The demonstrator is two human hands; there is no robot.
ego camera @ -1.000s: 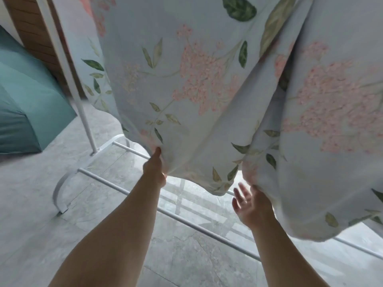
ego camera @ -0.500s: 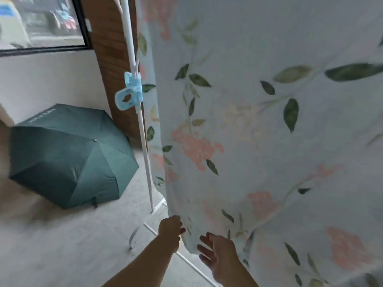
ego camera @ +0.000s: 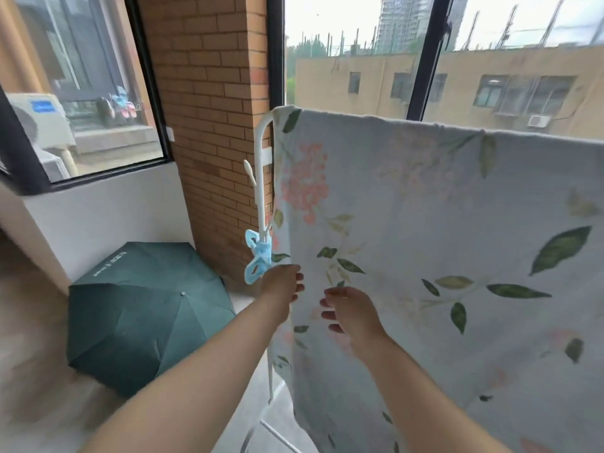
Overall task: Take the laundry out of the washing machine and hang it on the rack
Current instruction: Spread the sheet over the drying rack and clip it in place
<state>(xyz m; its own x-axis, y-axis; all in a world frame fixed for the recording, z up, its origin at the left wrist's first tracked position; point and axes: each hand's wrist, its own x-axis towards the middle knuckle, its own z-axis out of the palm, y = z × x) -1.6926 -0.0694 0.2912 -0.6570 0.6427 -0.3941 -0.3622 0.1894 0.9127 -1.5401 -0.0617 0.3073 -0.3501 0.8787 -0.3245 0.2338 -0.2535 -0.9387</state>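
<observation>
The floral sheet (ego camera: 425,240) hangs over the top of the white rack (ego camera: 261,178) and covers the top bar completely. Of the frame I see only the left upright, its curved corner and a bit of the foot rails low down. The cloth runs out of sight to the right and past the bottom, so its far side and lower hem cannot be made out. A pale blue clip (ego camera: 258,261) sits on the upright just beside the sheet's left edge, with the left hand (ego camera: 281,287) partly in front of it. On the floor to the left lies an open green umbrella (ego camera: 140,315), against the foot of the brick pillar (ego camera: 209,125). The white lettering on it is too small to read. The floor in the near left corner is blurred.

The left forearm (ego camera: 202,364) rises from the bottom edge, where it is cut off, and slants up to the sheet's left border. The back of that hand faces me and its fingers (ego camera: 298,284) curl in at the cloth's edge. The thumb is hidden, so I cannot tell whether the edge is pinched or only touched. The right forearm (ego camera: 434,397) comes in from the lower right. The right hand (ego camera: 354,317) is held in front of the sheet, near the left hand but apart from it. Its fingers (ego camera: 328,294) point left, loosely bent and separated, gripping nothing. Whether they brush the cloth is unclear.
</observation>
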